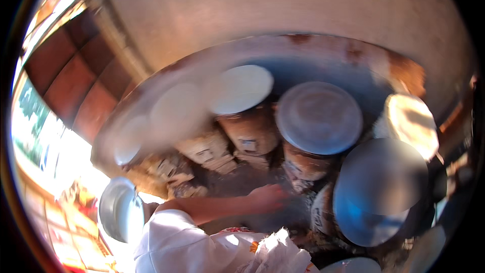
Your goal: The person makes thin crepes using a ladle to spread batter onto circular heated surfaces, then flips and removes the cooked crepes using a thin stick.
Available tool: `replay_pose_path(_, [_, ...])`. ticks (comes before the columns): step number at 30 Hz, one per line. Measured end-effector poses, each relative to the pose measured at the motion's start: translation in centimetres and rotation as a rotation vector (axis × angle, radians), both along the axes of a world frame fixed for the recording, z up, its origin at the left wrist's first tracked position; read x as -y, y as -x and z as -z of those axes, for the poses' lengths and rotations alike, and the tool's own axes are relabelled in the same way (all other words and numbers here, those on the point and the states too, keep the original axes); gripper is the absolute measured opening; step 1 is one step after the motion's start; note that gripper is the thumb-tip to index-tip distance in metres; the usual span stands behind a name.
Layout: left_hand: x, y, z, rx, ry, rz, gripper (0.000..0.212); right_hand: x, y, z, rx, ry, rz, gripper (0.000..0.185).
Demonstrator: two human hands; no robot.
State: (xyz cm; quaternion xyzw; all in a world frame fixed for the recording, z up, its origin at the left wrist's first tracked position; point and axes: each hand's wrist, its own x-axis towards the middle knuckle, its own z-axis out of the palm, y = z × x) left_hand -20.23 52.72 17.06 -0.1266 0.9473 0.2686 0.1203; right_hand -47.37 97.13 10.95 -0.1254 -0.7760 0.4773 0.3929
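Note:
My left hand (pixel 269 198) reaches in from the left on a bare forearm, beyond a white sleeve. It is blurred, so its fingers and any grip cannot be made out. Just beyond it stands a brown drum-like container with a round grey metal lid (pixel 319 117). A pale round lid (pixel 244 89) covers another brown container behind. To the right are overlapping bluish metal basins or lids (pixel 375 197). A shiny metal basin (pixel 120 210) is tilted on its side near my elbow. My right hand is out of view.
A curved ledge or rim (pixel 265 43) runs behind the containers, below a plain wall (pixel 284 3). Reddish square panels (pixel 81 76) are at the left. A yellowish lid (pixel 412 125) sits at the right. Haze or a lens smear blurs the left containers.

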Motion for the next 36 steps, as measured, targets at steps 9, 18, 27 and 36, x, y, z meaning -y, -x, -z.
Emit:
replay_pose_path(9, [4.6,-41.7,5.2,0.312,0.305,-1.707,0.047,30.1,-22.4,2.4,0.895,0.345,-1.306,0.027])
replay_pose_path(18, [14.3,-64.5,20.5,-0.495,-0.029,-2.206,0.036,51.0,-41.3,-5.9,0.659,-0.733,-2.357,0.025])
replay_pose_path(27, [5.8,-66.0,15.8,-0.822,-0.795,-2.677,0.07,65.0,-73.5,-4.3,-0.15,-1.445,-2.692,0.02])
replay_pose_path(36, [-0.5,-66.4,12.5,-1.214,-1.137,-2.487,0.058,61.2,-78.7,-8.1,0.05,-1.22,-2.653,0.026])
